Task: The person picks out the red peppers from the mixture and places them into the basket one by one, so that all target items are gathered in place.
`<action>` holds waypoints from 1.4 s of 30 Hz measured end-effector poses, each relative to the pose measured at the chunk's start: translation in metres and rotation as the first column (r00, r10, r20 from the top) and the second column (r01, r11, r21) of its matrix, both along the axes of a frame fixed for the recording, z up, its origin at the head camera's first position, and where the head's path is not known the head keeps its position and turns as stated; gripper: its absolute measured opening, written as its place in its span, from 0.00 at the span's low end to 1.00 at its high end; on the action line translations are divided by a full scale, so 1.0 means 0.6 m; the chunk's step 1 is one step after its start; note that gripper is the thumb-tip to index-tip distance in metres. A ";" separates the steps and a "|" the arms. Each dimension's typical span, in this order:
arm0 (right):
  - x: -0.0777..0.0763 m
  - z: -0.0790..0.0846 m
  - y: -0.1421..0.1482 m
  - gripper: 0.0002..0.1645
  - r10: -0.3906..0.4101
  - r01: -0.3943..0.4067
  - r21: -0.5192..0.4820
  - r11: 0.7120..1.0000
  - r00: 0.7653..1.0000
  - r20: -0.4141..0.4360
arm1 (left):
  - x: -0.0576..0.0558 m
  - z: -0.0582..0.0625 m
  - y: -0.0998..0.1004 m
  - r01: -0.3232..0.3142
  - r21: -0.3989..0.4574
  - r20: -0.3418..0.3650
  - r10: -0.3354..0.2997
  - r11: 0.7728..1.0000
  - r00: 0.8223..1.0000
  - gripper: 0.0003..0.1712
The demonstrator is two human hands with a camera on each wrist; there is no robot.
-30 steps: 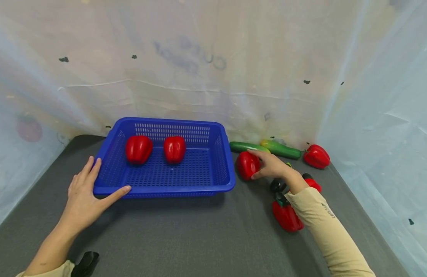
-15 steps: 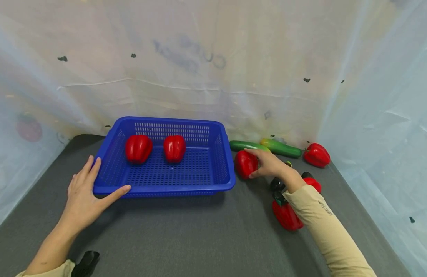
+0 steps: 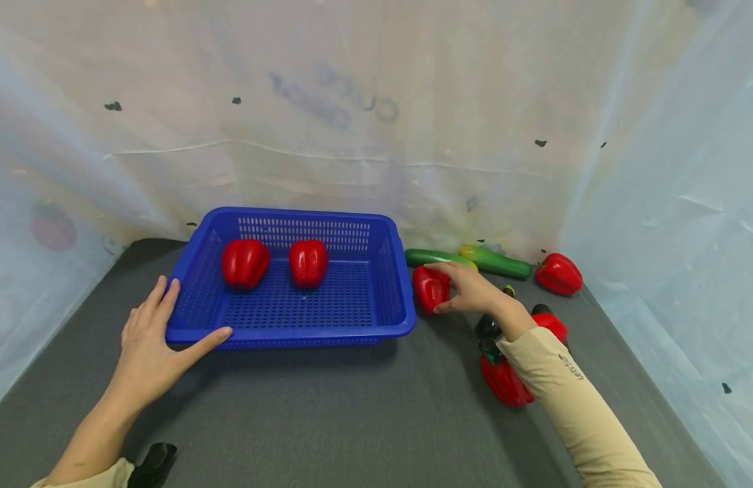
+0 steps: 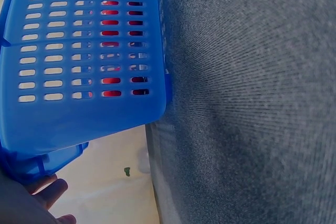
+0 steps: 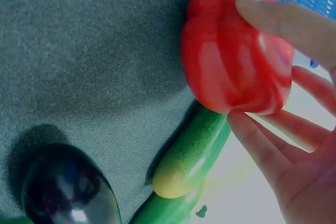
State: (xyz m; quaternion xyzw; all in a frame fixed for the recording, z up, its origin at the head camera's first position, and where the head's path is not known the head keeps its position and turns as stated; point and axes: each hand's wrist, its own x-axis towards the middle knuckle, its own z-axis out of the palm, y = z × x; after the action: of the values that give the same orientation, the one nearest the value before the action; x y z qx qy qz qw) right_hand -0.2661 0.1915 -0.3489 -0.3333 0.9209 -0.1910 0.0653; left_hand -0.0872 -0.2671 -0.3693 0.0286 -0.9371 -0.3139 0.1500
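Note:
In the head view, my left hand rests spread at the near left corner of a blue plastic basket, its thumb along the front rim and its fingers against the left side. Inside lie two red bell peppers, apart from each other. Just right of the basket, my right hand holds another red bell pepper between thumb and fingers. The right wrist view has this bell pepper in close-up, with the thumb on one side and fingertips on the other. Whether it touches the table is hard to tell.
Two green cucumber-like vegetables lie behind the right hand. A red bell pepper sits at the far right. Under the right forearm are a dark eggplant, partly hidden, and more red peppers. Plastic sheeting hangs behind the table.
My right hand has shifted slightly left with the red bell pepper, closer to the basket. The left hand and the basket keep their place.

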 end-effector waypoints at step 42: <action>-0.021 0.075 -0.019 0.49 -0.030 0.001 -0.190 0.982 0.988 -0.150 | 0.000 0.000 0.001 0.000 0.007 -0.001 0.000 1.000 1.000 0.63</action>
State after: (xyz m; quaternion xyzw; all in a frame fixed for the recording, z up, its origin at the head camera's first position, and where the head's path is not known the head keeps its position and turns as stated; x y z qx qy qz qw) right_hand -0.2788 0.1800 -0.3040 -0.3444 0.9035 -0.2522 -0.0384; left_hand -0.0874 -0.2666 -0.3693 0.0290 -0.9360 -0.3172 0.1501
